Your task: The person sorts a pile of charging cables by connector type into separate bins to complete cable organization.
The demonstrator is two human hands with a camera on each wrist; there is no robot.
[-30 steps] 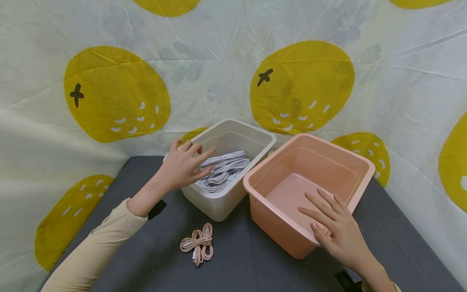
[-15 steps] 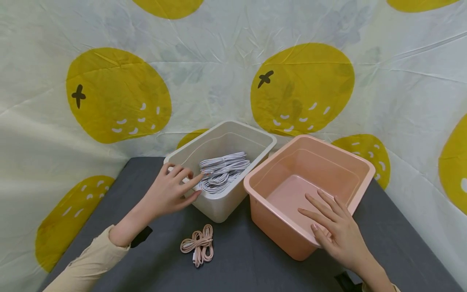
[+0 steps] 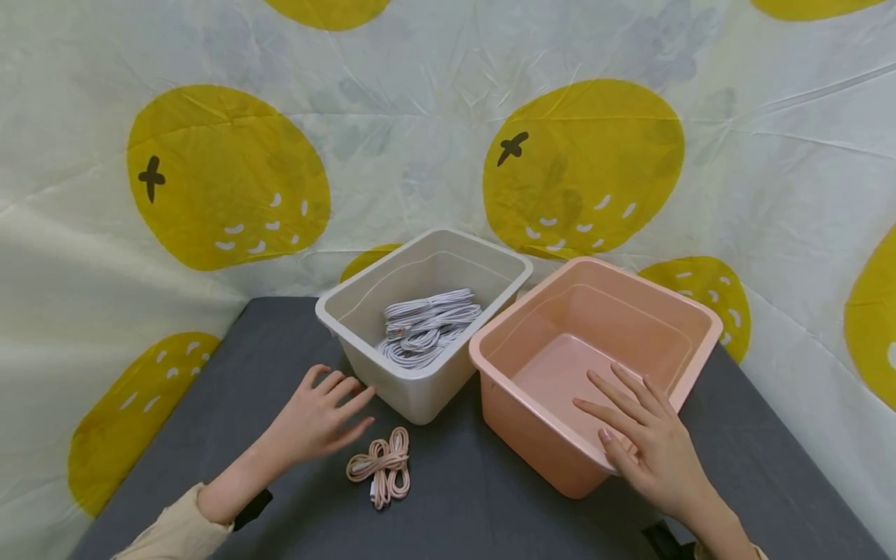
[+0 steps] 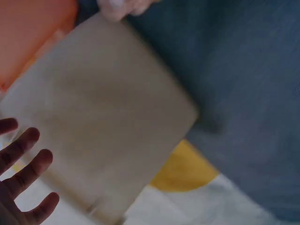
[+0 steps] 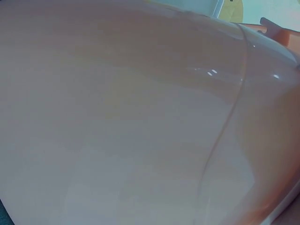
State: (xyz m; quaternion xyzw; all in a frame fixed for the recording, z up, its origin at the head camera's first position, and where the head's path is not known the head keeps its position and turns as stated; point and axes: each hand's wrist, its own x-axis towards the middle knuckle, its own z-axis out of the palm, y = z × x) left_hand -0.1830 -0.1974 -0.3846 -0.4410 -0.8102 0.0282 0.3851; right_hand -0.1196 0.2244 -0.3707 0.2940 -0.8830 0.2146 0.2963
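The fingers [image 4: 30, 173] of your left hand [image 3: 311, 424] bend loosely apart, holding nothing; the coiled pink cable [image 3: 381, 469] lies just near-right of them on the surface [image 3: 462, 498]. Your right hand [image 3: 651, 443] spreads empty, straight fingers over the pink bin [image 3: 532, 439].

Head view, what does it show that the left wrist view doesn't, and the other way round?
Only the head view shows the white cables inside the white bin, the right hand with its fingers over the pink bin, and the pink cable clearly. Only the left wrist view shows the white bin's outer wall broad and close, though blurred. The pale shape at that picture's top may be the pink cable. Both show the left hand, both bins, the table and the backdrop.
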